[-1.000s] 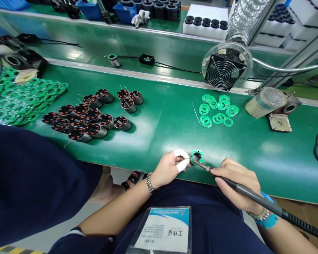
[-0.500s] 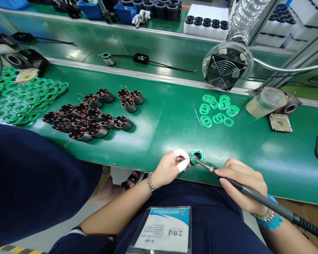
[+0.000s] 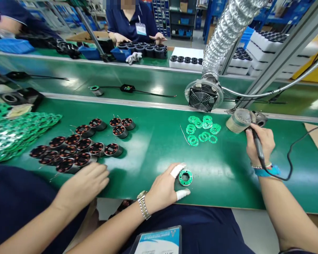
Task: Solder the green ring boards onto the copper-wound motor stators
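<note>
On the green bench in front of me lies a round motor stator topped with a green ring circuit board (image 3: 186,177). My left hand (image 3: 166,186), with white covers on its thumb and forefinger, is spread around its left side; those fingers are apart and do not appear to grip it. My right hand (image 3: 262,143) is closed around the handle of a soldering iron (image 3: 258,146), held at the right beside a cloudy round tub (image 3: 237,121). The iron's tip is at the tub's rim, and I cannot tell whether it dips inside.
Loose green ring boards (image 3: 207,123) and a thin solder wire (image 3: 184,134) lie mid-bench. Copper-wound stators (image 3: 83,144) stand left, near a co-worker's hand (image 3: 86,181). A fan (image 3: 203,98) hangs from a foil duct. Another person (image 3: 129,24) works across the bench.
My right hand has carried the soldering iron from the ring board to the tub at the right. My left fingers have spread from a pinch. A co-worker's hand has appeared at left; the view tilts up.
</note>
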`<action>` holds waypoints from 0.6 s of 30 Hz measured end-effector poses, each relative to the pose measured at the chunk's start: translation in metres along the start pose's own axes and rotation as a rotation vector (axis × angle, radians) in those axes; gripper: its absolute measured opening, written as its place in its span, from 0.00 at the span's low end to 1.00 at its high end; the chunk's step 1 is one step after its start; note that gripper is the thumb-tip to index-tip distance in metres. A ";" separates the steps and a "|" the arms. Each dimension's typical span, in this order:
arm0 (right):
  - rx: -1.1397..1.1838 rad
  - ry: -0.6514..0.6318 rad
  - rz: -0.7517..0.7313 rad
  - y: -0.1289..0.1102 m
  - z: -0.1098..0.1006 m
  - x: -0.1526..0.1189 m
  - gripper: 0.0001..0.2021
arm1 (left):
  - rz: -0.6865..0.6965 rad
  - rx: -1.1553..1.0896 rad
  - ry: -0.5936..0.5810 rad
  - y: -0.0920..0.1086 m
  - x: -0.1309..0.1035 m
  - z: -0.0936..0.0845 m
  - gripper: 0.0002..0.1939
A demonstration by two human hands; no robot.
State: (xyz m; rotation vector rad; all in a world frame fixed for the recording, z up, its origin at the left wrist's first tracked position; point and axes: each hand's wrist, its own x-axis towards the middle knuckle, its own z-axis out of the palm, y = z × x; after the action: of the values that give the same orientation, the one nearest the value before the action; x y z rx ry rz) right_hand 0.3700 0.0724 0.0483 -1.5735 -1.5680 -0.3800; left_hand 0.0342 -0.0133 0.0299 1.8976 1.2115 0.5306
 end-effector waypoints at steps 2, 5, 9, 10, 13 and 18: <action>-0.010 -0.049 0.001 0.016 0.012 0.007 0.13 | 0.029 0.105 -0.064 0.004 0.012 -0.005 0.27; 0.107 -0.202 -0.025 0.008 0.026 -0.001 0.13 | -0.025 0.197 -0.042 0.003 0.048 -0.023 0.23; 0.336 -0.509 -0.256 -0.039 0.046 -0.024 0.08 | -0.152 0.325 0.224 -0.015 0.134 -0.070 0.25; 0.400 -0.595 -0.317 -0.051 0.052 -0.028 0.11 | -0.192 0.358 0.296 -0.022 0.160 -0.083 0.25; 0.444 -0.748 -0.411 -0.075 0.070 -0.033 0.14 | -0.304 0.364 0.426 -0.044 0.234 -0.121 0.28; 0.425 -0.729 -0.407 -0.081 0.087 -0.033 0.11 | -0.364 0.346 0.487 -0.076 0.312 -0.147 0.30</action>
State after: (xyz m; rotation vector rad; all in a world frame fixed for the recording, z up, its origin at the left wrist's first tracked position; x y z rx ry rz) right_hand 0.2592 0.1016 0.0014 -1.0961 -2.3446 0.3518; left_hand 0.0299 0.3399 0.0333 1.8090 2.0306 0.6335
